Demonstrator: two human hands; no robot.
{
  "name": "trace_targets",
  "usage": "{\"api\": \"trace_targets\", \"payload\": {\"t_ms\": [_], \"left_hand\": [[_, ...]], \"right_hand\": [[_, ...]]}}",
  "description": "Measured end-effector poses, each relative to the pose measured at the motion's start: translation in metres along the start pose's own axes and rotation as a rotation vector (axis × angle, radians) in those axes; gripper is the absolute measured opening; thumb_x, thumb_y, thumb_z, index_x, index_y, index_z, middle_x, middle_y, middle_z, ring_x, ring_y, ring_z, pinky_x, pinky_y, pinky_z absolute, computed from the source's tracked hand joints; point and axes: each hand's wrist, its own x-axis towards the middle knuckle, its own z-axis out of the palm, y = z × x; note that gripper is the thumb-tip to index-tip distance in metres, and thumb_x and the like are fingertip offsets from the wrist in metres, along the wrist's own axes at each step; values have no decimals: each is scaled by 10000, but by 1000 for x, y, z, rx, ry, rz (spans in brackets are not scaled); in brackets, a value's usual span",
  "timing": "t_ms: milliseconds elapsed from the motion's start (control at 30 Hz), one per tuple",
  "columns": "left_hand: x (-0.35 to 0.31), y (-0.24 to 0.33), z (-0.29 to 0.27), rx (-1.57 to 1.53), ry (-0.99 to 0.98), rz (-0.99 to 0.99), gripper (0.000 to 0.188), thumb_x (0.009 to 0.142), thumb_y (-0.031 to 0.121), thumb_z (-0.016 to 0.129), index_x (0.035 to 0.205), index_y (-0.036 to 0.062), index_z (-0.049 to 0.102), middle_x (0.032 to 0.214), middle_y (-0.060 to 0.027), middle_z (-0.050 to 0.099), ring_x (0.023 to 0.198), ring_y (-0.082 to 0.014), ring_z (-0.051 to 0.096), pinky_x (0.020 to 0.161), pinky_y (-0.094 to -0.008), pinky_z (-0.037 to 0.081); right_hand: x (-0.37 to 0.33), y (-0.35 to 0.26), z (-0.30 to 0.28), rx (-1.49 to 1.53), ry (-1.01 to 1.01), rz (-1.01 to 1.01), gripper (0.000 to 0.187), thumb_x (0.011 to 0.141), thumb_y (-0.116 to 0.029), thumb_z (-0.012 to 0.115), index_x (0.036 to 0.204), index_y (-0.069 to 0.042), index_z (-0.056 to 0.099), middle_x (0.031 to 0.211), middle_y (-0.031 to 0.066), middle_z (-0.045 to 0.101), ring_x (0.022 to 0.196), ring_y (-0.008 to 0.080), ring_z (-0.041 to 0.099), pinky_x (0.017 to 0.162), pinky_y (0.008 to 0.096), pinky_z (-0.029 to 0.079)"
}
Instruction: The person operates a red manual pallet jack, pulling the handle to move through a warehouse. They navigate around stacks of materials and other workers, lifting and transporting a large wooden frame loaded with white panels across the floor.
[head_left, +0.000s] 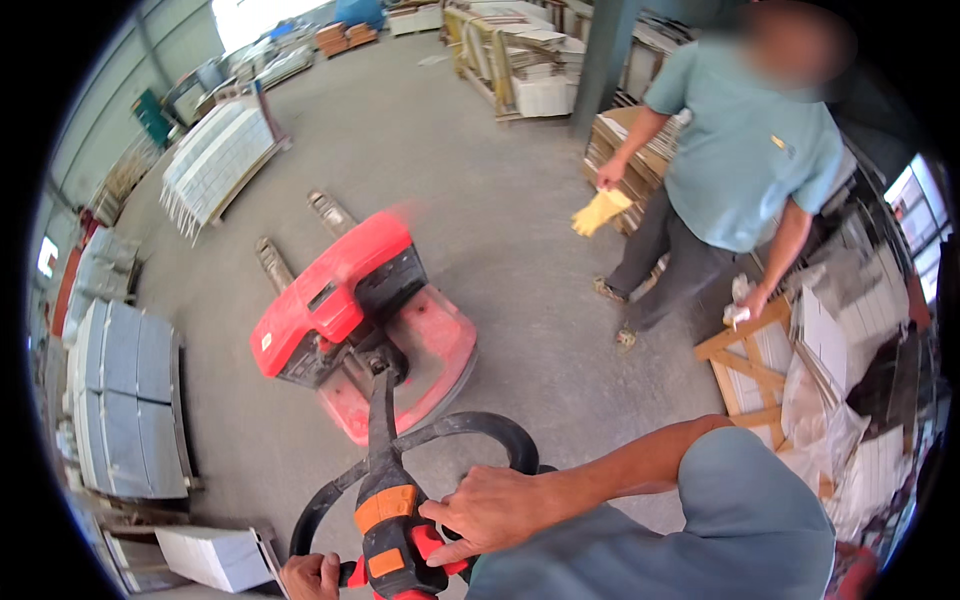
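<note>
My left hand point(312, 577) is closed around the lower left end of a black, looped handle point(518, 440), partly cut off below. My right hand point(492, 512) lies over the black and orange control head point(382, 537), two digits reaching onto it beside its red thumb control point(428, 542); the other fingers are hidden, so I cannot tell whether they grip. Ahead of the handle, a dark metal shaft point(382, 415) runs to the red pallet truck point(338, 318), which stands on the grey concrete floor point(500, 280), its two worn metal forks point(330, 213) pointing away from me. Along the floor's left edge sits a stack of grey rectangular packs point(130, 400); by its right edge leans a pale wooden frame point(745, 345). Beyond that frame, a co-worker point(755, 150) holds a yellow glove point(600, 212). Farther off, towards the floor's far left corner, stands a long load of whitish slabs point(220, 160).
</note>
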Motion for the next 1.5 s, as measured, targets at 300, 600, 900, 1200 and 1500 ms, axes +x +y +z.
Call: {"api": "trace_targets", "payload": {"t_ms": [300,600,900,1200,1500], "left_hand": [[-29,-33,-56,79,-468,427,480,628,420,853,832,13,696,756,-150,632,777,-350,626,721,-401,488],[-72,-77,-38,-39,-131,494,434,611,399,849,695,16,665,558,-147,584,526,-325,606,536,-380,471],[-108,1,90,-43,58,406,435,666,353,840,698,-14,610,546,-196,538,513,-355,582,534,-417,465],[-68,222,146,65,19,240,522,824,490,744,1007,2,723,788,-258,684,751,-427,673,663,-494,507],[77,188,110,-17,169,210,471,686,465,824,748,19,688,585,-165,617,580,-365,641,570,-425,495]], "right_hand": [[-30,-75,57,-299,436,75,574,943,-556,529,717,-37,625,592,122,610,541,327,631,500,444,502],[-15,-119,93,-440,705,177,531,916,-536,572,714,-59,686,572,127,613,555,298,633,552,410,507],[-90,-9,86,-399,687,56,561,911,-548,547,632,-80,681,541,150,571,513,351,585,494,442,441],[-174,133,-56,-406,523,52,651,882,-678,503,636,-109,703,640,109,665,651,318,666,575,443,495],[-47,200,-133,-463,599,20,598,857,-685,536,711,-137,722,658,113,665,617,320,654,552,443,494]]}}
